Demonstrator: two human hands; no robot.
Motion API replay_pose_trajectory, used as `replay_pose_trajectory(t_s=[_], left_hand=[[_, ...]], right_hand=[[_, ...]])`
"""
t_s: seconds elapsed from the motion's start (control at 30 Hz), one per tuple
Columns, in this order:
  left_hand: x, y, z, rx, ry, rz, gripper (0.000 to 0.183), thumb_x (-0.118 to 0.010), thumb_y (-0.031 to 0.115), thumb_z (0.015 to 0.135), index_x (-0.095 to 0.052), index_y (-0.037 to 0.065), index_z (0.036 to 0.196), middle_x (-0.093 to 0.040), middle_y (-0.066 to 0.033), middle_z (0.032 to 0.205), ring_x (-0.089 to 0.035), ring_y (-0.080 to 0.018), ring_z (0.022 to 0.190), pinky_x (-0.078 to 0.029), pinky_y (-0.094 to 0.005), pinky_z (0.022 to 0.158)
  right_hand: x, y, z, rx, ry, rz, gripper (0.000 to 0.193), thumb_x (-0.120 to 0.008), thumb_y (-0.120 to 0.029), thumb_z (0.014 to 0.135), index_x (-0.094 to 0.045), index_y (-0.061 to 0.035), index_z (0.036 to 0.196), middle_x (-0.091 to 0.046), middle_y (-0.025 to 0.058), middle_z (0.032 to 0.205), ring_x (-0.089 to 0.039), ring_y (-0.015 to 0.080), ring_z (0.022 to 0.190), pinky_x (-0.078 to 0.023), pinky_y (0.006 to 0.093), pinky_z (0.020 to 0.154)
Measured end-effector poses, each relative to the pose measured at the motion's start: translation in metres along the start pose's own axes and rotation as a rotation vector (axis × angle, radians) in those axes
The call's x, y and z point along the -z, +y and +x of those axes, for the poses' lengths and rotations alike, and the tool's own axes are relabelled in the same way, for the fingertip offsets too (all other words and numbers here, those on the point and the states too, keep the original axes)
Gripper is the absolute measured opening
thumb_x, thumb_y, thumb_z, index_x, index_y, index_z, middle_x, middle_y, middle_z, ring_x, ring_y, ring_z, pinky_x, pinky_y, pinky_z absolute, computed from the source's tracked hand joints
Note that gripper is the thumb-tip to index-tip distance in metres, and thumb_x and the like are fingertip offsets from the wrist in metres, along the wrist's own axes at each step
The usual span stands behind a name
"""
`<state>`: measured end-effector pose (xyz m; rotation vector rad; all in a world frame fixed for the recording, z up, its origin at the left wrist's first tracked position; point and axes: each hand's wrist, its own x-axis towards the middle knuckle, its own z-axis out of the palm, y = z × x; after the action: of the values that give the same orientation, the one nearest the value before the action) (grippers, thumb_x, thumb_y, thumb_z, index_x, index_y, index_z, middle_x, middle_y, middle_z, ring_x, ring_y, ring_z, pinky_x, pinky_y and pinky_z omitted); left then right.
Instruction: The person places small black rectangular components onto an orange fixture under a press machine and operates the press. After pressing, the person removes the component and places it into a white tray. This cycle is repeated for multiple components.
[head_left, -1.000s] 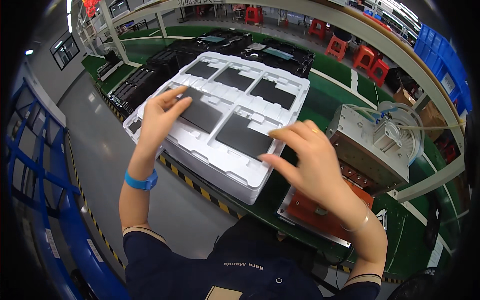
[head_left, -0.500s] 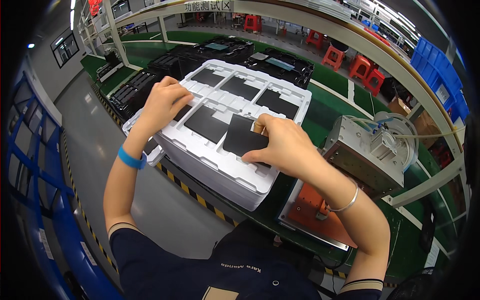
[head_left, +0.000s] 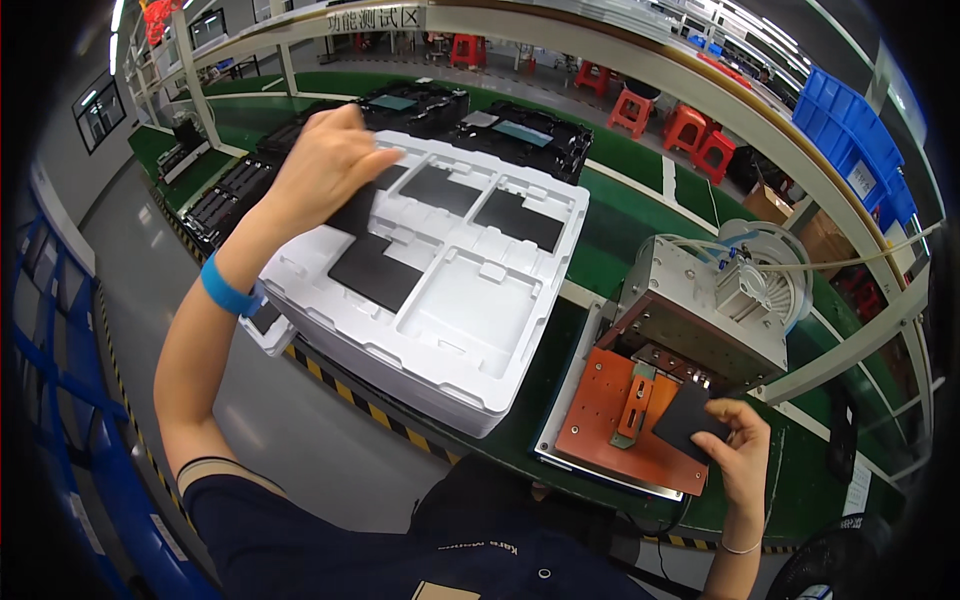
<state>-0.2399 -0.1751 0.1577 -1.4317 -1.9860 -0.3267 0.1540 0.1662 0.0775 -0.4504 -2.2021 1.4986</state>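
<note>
My right hand (head_left: 738, 445) pinches a flat black panel (head_left: 685, 420) by its edge, over the right part of an orange fixture plate (head_left: 590, 405). A small green-edged block (head_left: 633, 405) stands on that plate beside the panel. My left hand (head_left: 335, 165) is closed at the left side of a white moulded tray (head_left: 460, 385). It grips another black panel (head_left: 352, 212), which looks lifted and tilted; the fingertips are partly hidden. Several black panels (head_left: 378, 272) lie in the tray's compartments, and the near right compartment (head_left: 470, 310) holds none.
A metal press unit (head_left: 700, 310) with hoses stands behind the fixture plate. Black trays (head_left: 525, 135) lie on the green bench (head_left: 625, 210) beyond the white stack. A shelf frame arches above, with blue bins (head_left: 850, 130) at right. A striped floor line (head_left: 370, 395) runs below the bench edge.
My right hand has carried its panel from the tray's near right compartment rightward to the fixture plate. My left hand has closed on a panel at the tray's left. The view has shifted right.
</note>
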Motion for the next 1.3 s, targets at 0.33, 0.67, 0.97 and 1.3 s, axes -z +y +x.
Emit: replay_pose_trajectory(t_s=[0.33,0.67,0.97,1.3], left_hand=[[-0.086,0.06,0.049,0.019,-0.179,-0.21,0.023,-0.064,0.022,0.09,-0.064,0.0,0.082,-0.06,-0.0137,0.082,-0.052,-0.0317,0.086,-0.041,-0.0413,0.079],[0.005,0.221,-0.033,-0.408,-0.02,-0.011,0.014,-0.067,0.025,0.08,-0.065,0.011,0.084,-0.066,-0.0095,0.097,-0.065,-0.0214,0.095,-0.042,-0.0532,0.095],[-0.117,0.318,-0.03,-0.285,-0.36,-0.663,0.067,-0.066,0.059,0.079,-0.06,0.012,0.127,-0.055,-0.01,0.136,-0.052,-0.0312,0.124,-0.037,-0.0521,0.102],[-0.123,0.314,-0.027,-0.313,-0.351,-0.677,0.062,-0.061,0.057,0.085,-0.06,0.01,0.126,-0.057,-0.0104,0.133,-0.05,-0.0287,0.127,-0.038,-0.053,0.103]], right_hand=[[-0.02,0.048,-0.014,0.132,0.059,-0.532,0.024,-0.078,-0.009,0.075,-0.071,-0.0021,0.097,-0.063,0.0109,0.092,-0.06,0.0289,0.09,-0.049,0.0357,0.08],[-0.031,0.063,0.006,0.465,-0.023,-0.63,0.017,-0.069,-0.003,0.079,-0.069,-0.0068,0.096,-0.063,0.0036,0.092,-0.056,0.0242,0.086,-0.044,0.0355,0.077],[-0.032,0.066,0.008,0.482,-0.095,-0.843,0.035,-0.06,-0.006,0.075,-0.063,-0.0011,0.109,-0.059,0.0091,0.109,-0.057,0.0258,0.106,-0.044,0.0397,0.091],[-0.033,0.067,0.009,0.42,-0.061,-0.807,0.03,-0.069,-0.005,0.072,-0.072,-0.0106,0.101,-0.06,0.0041,0.119,-0.052,0.0262,0.104,-0.044,0.0361,0.087]])
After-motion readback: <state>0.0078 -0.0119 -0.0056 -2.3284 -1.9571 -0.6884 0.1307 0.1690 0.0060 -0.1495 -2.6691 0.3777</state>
